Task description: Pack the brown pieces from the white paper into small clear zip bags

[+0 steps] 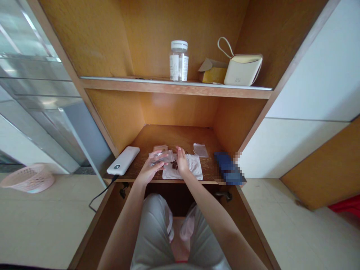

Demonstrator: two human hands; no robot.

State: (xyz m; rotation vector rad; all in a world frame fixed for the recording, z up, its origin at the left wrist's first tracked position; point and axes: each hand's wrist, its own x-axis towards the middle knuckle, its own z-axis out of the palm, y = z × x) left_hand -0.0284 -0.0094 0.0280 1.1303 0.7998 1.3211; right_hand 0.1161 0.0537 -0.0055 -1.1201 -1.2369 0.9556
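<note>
A small clear plastic bag is held in my left hand, its fingers closed on it above the lower shelf. My right hand stands on edge just to the right of the bag, fingers stretched out and nothing visible in them. Under it lies a crumpled white tissue bearing several small dark brown pieces. Behind the left hand is a small brownish packet, partly covered by the fingers. Another clear plastic bag lies flat behind the tissue, on the right.
A white power bank with a black cable sits at the shelf's left; a blurred blue object is at its right edge. Above stand a clear bottle, a yellow box and a cream device. A pink basket rests on the floor.
</note>
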